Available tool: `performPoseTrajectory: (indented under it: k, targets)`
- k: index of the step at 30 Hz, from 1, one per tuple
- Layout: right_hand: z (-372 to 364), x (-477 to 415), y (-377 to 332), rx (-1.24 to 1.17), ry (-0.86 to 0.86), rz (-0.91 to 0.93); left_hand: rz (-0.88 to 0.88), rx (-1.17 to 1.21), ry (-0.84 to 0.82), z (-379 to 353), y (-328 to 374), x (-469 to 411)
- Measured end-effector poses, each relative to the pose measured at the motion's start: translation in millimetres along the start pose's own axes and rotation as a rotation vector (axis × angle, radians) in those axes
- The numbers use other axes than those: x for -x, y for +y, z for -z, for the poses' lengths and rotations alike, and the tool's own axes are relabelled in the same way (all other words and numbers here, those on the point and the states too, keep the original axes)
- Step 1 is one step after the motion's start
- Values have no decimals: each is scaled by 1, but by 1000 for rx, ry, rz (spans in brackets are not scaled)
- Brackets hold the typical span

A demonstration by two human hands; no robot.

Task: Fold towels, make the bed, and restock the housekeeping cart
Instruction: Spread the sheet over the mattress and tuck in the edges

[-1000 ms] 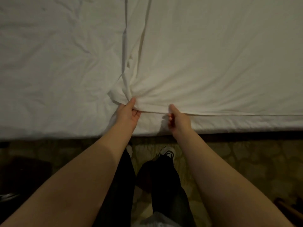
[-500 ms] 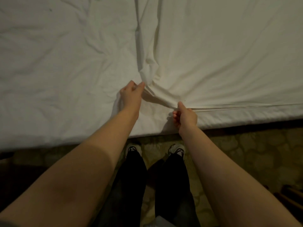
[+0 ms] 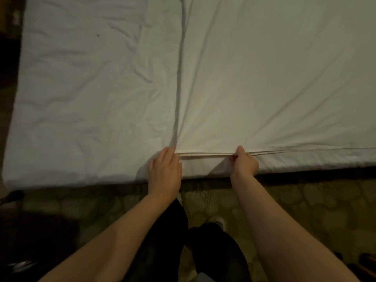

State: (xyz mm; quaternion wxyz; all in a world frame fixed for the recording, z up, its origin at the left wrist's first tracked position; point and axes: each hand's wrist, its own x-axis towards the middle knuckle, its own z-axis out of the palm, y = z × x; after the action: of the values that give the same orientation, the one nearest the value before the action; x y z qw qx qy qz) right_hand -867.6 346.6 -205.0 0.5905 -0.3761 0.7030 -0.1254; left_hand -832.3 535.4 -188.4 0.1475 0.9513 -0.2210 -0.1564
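Head view: sheet (image 3: pixel 264 88) covers half the bed (image 3: pixel 81 102), its edge pinched taut by left hand (image 3: pixel 164 168) and right hand (image 3: pixel 245 164); spreading apparently remains.

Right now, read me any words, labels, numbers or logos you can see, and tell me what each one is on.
None can be read. The white sheet is plain, with no tag showing along the edge that the left hand and right hand hold. The shoe on the carpet is too blurred to show any mark.

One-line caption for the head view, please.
Left hand and right hand hold the layered edge of a white sheet taut along the bed, above patterned carpet.
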Motion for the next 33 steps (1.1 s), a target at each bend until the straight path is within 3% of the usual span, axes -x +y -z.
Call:
performPoseTrajectory:
  k: [2, 5, 12, 15, 20, 23, 29, 33]
  targets:
    - [10, -1, 4, 71, 4, 44, 77, -48, -93, -10, 4, 16]
    - [15, -3, 1, 110, -59, 45, 188, -85, -104, -16, 15, 18]
    - [22, -7, -7, -130, -278, -69, 250, -1, -117, -23, 18, 11]
    - [22, -13, -13, -142, -244, -51, 327, 229, -40, -17, 21, 6]
    - [18, -17, -10, 10, -190, -38, 915, 1062, 50, -17, 14, -38]
    - [17, -15, -6, 15, -143, -31, 1026, 1290, -7, -21, 11, -51]
    - [15, -12, -2, -65, -102, -66, 1019, 952, 204, -26, -14, -50]
    - [14, -11, 0, -48, -98, -79, 948, 1075, 35, -22, -6, -52]
